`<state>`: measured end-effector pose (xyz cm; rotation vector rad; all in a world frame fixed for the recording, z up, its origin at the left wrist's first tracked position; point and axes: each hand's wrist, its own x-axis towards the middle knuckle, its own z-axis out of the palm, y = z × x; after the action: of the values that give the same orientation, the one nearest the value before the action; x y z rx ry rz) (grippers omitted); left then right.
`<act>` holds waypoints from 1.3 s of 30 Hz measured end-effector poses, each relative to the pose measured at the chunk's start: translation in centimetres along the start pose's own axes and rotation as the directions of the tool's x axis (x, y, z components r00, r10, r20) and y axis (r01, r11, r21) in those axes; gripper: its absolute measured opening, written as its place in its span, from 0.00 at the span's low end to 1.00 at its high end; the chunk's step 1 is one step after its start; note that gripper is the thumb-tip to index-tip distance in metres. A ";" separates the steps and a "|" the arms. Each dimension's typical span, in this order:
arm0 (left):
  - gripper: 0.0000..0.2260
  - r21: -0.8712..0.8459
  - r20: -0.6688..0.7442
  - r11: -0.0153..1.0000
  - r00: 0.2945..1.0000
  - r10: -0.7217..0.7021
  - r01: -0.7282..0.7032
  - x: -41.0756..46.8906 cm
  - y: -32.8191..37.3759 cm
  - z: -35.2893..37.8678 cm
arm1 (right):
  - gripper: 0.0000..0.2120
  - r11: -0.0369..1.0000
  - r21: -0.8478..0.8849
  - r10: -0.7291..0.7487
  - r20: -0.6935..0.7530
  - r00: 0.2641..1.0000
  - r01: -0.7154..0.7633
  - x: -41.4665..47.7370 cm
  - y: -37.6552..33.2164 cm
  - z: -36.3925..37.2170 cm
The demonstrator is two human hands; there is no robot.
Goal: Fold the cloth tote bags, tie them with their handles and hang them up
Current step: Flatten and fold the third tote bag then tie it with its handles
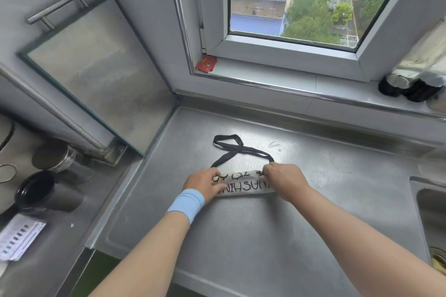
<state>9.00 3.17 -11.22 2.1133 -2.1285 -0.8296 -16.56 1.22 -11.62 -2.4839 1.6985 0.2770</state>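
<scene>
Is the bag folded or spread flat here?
Folded: the bag is a narrow strip on the counter, left hand and right hand on its ends. Its handles lie loose, untied.

My left hand (205, 184) and right hand (282, 181) grip and cover both ends of the folded tote bag (243, 187), so its black lettering shows only in part. Where the handles (237, 149) join it is hidden. The right edge cuts off the sink (430, 210), and the print on the papers (19, 239) is too small to read.
</scene>
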 end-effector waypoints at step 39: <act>0.21 0.284 0.068 0.918 0.961 0.269 -0.277 -0.2 0.3 2.0 | 0.15 0.987 -0.009 -0.157 0.021 0.987 0.158 -2.2 -1.8 0.5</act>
<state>8.01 4.04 -12.72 1.8532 -2.6211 -0.5474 -15.68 3.98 -11.60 -2.5953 1.4859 0.2951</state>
